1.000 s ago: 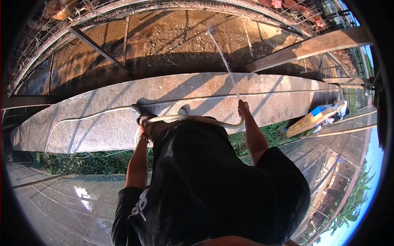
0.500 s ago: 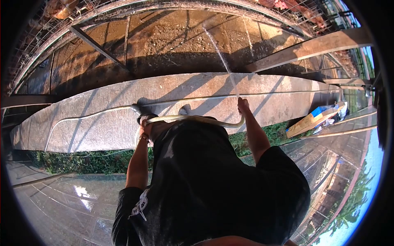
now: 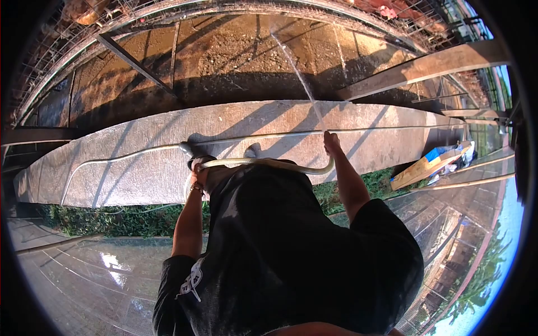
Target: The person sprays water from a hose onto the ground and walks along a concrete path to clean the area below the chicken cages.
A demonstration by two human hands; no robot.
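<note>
A pale hose [image 3: 280, 164] runs across the front of my body from one hand to the other. My right hand [image 3: 332, 143] is closed around its end, and a stream of water [image 3: 300, 78] shoots from there onto the brown, littered ground [image 3: 235, 53] under the cages. Down by my left leg, my left hand [image 3: 197, 169] is closed on a lower stretch of the same hose. A bracelet shows on that wrist. Further hose lies along the concrete walkway [image 3: 140, 131] beyond my feet.
Wire cages [image 3: 56, 47] holding brown hens [image 3: 84, 12] line the far side. Wooden beams [image 3: 431, 64] and a diagonal brace [image 3: 134, 64] stand in front of the wet ground. A cardboard box [image 3: 423, 168] lies at the right end of the walkway. Green plants [image 3: 129, 221] border the near edge.
The far end of the water stream has shifted slightly left. Both hands keep nearly the same position and hold on the hose.
</note>
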